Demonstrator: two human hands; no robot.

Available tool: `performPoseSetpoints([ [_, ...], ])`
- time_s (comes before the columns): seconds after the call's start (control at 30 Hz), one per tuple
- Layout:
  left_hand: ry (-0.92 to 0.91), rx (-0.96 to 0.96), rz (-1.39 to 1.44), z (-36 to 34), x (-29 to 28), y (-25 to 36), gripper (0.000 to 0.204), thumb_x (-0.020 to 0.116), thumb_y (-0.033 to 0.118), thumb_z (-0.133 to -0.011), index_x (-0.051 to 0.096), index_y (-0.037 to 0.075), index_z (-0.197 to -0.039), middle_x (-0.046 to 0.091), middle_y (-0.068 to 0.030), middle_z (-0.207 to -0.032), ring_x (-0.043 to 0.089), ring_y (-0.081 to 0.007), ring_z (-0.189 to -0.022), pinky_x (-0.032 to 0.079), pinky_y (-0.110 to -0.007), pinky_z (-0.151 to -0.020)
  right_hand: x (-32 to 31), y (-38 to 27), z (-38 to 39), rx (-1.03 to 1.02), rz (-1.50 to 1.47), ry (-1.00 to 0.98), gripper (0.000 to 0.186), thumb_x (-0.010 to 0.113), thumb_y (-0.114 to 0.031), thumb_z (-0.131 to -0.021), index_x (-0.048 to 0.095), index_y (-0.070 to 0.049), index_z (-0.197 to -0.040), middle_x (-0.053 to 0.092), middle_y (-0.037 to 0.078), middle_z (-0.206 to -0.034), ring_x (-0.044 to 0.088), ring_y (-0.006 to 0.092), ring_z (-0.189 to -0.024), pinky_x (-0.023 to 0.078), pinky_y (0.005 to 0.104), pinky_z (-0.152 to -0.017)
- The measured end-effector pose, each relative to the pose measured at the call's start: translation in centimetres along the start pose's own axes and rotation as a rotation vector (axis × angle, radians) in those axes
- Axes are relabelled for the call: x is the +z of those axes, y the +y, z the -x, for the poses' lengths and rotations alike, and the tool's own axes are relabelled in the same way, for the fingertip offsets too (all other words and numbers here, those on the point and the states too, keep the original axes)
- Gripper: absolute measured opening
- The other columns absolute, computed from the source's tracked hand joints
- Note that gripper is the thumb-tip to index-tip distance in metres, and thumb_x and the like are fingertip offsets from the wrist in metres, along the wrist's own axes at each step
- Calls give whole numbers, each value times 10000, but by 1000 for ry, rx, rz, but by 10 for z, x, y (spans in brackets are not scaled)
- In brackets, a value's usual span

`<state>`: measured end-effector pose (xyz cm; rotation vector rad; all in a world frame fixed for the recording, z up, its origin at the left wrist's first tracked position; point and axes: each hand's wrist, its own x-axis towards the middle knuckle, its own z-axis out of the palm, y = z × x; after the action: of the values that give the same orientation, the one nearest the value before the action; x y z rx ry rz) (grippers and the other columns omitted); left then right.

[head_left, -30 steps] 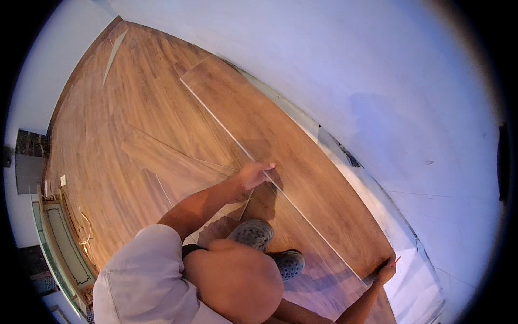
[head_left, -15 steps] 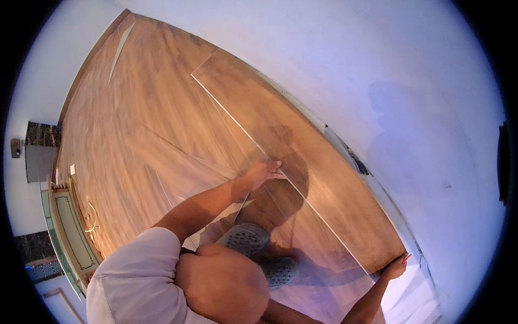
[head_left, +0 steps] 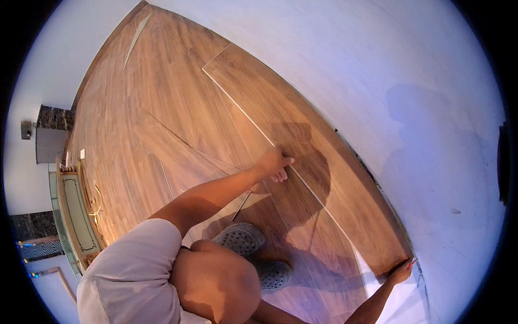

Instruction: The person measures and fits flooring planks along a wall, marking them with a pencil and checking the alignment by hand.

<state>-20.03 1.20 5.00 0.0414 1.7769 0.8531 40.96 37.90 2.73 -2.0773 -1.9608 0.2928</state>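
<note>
A long wood-grain floor plank (head_left: pixel 329 189) lies along the foot of the white wall on the right, over the laid flooring. My left hand (head_left: pixel 276 163) grips its pale inner edge about midway, thumb on top and fingers curled at the side. At the near end, my right hand (head_left: pixel 400 271) is closed around the plank's end by the wall. A small red stick-like thing (head_left: pixel 412 263), perhaps a pencil, pokes out from that hand. How its fingers sit under the plank is hidden.
Laid wood-grain floor (head_left: pixel 178 86) stretches left and away, with loose strips on it. A thin dark rod (head_left: pixel 241 207) lies by my clog (head_left: pixel 241 238). Far left stands a framed panel (head_left: pixel 78 213) beside a cable (head_left: pixel 97 202). The white wall (head_left: pixel 442 162) bounds the right.
The plank has shifted toward the wall, and the dark gap between them has narrowed. Both hands have stayed on it. The whole view has also moved slightly.
</note>
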Motion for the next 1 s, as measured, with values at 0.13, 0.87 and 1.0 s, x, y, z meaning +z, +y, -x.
performPoseSetpoints([
  [0.13,46,30,-8,-12,5,-7,349,608,245,-983,636,-92,-1065,697,-196,-676,697,-245,-548,576,-358,-452,18,4,-12,-11,-26,3,557,522,-467,-998,703,53,-1081,711,255,-988,659,399,-843,496,474,-758],
  [0.87,216,540,-789,-32,-5,-16,402,658,390,-929,742,-3,-920,711,-206,-771,713,-370,-786,561,-462,-728,41,30,-14,-112,126,53,499,523,-435,-986,680,-17,-1206,698,187,-1167,661,353,-1063,507,429,-899],
  [1.0,175,257,-961,-26,12,16,473,626,461,-939,738,3,-985,723,-227,-967,704,-349,-952,547,-470,-815,3,-28,39,-64,-77,164,455,540,-426,-979,706,-10,-1061,717,189,-965,659,330,-850,496,425,-788],
])
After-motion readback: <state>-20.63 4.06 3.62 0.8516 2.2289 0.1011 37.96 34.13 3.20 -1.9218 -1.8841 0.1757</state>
